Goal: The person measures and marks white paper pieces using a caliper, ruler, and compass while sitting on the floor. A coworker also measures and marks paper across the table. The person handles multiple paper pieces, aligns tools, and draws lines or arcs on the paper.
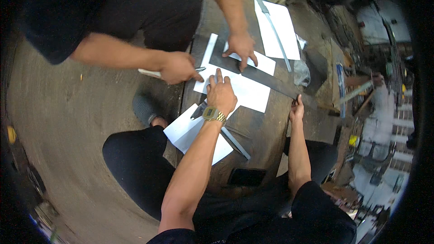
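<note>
Fingers of the left hand (pixel 220 96): slightly apart, laid on the white sheet and pointing up the frame, clamped on nothing
Fingers of the right hand (pixel 297 109): closed on the lower right end of the dark strip, right of centre
Dark strip (pixel 273 82): mid-frame, long and flat, slanting from upper left down to the right across the paper
White sheet (pixel 253 94): centre of the frame, on the table (pixel 264 131), along the strip's lower edge; white paper shows beyond the upper edge too, and I cannot tell whether it is the same piece
Co-worker's upper hand (pixel 241 45): above centre, fingers spread, pressing down on the strip and paper
Co-worker's lower hand (pixel 178 68): left of centre, curled around a slim tool (pixel 149 73) with a pale end, its metallic tip near the sheet's left corner; its kind is unclear
Narrow white piece (pixel 209 49): just above the sheet's left part
Watch (pixel 210 113): gold-coloured, on the left wrist
Lower sheet (pixel 183 129): lower centre, partly hidden by the left forearm
Grey bar (pixel 236 143): slanting just right of that forearm
Caliper (pixel 273 29): upper right of centre, lying over another sheet (pixel 287 40)
Plastic bag (pixel 301 73): clear and crumpled, just below the caliper's sheet
Phone (pixel 246 177): black, bottom centre, near the person's lap
</note>
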The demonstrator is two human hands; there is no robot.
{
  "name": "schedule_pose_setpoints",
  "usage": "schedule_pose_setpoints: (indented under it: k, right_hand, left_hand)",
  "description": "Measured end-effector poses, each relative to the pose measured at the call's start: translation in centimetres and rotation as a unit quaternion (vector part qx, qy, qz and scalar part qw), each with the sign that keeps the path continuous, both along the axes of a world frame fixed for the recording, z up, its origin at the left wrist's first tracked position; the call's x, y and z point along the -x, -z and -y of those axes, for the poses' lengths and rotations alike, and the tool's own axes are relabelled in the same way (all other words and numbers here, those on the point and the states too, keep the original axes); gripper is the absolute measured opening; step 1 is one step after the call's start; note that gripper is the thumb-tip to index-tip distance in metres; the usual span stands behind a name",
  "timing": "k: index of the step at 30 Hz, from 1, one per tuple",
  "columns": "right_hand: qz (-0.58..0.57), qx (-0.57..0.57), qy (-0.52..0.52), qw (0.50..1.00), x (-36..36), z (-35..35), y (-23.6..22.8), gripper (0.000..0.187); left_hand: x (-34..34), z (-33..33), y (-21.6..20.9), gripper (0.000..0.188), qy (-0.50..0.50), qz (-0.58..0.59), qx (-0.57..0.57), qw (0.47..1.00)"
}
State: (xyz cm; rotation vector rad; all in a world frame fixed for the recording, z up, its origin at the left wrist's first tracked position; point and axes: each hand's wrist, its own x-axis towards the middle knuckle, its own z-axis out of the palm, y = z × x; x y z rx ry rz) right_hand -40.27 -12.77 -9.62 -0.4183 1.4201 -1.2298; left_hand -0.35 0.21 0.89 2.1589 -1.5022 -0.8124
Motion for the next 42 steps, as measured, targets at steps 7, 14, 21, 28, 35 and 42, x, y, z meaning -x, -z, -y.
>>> schedule_pose_setpoints:
  k: [7, 14, 21, 28, 35, 42]
  right_hand:
    - [-0.267, -0.139, -0.044, 0.953, -1.9, -2.9, -6.7, 0.064]
    - [-0.569, -0.031, -0.551, 0.609, -5.7, -3.4, -24.6, 0.049]
    - [-0.504, -0.007, -0.657, 0.561, -8.2, -0.5, -28.8, 0.033]
    - [-0.418, -0.008, -0.771, 0.481, -8.3, -5.1, -28.0, 0.025]
    - [-0.355, 0.071, -0.763, 0.535, -8.4, -4.1, -30.5, 0.023]
    - [-0.365, -0.007, -0.802, 0.472, -7.5, -3.9, -29.6, 0.024]
  left_hand:
    - [3.2, -3.9, -6.7, 0.043, 0.199, -0.102, 0.090, 0.970]
    - [4.1, -7.5, -13.4, 0.025, 0.470, -0.168, -0.052, 0.865]
    - [6.4, -4.3, -12.6, 0.028, 0.583, -0.116, -0.049, 0.803]
    - [6.4, -3.5, -12.8, 0.050, 0.592, -0.068, -0.137, 0.791]
    - [5.4, -1.5, -13.5, 0.039, 0.541, -0.103, -0.176, 0.816]
    - [5.1, -1.0, -13.7, 0.037, 0.535, -0.107, -0.164, 0.822]
